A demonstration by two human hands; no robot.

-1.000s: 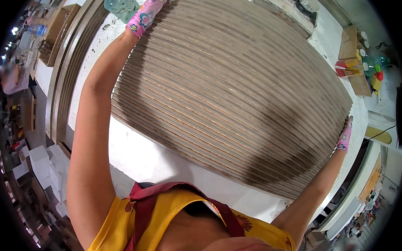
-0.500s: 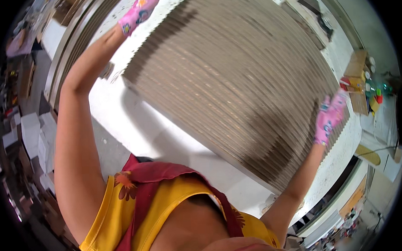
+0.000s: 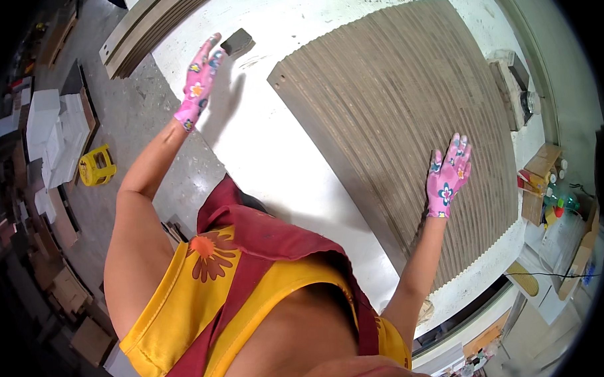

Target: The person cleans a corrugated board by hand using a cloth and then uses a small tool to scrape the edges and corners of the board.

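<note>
Both hands wear pink gloves with a flower print. My left hand (image 3: 200, 86) hovers at the left edge of the white tabletop (image 3: 318, 181), fingers stretched out, beside a small dark block (image 3: 238, 42). Nothing shows in its grasp. Palm down with fingers spread, my right hand (image 3: 448, 177) is on or just above a wide row of long grey-brown strips (image 3: 392, 105). The strips are packed side by side, their ends making a jagged edge. The nearest strip has two small holes near its left end.
More long strips (image 3: 153, 27) are stacked at the far left. A wooden piece (image 3: 507, 91) lies along the table's far right side. Past the right edge stands a cardboard box (image 3: 538, 180) with bottles. A yellow stool (image 3: 97, 166) is on the grey floor.
My left hand has come away from the strips' left end, toward me. My right hand has shifted inward from their right end. The view has turned, showing more floor at left.
</note>
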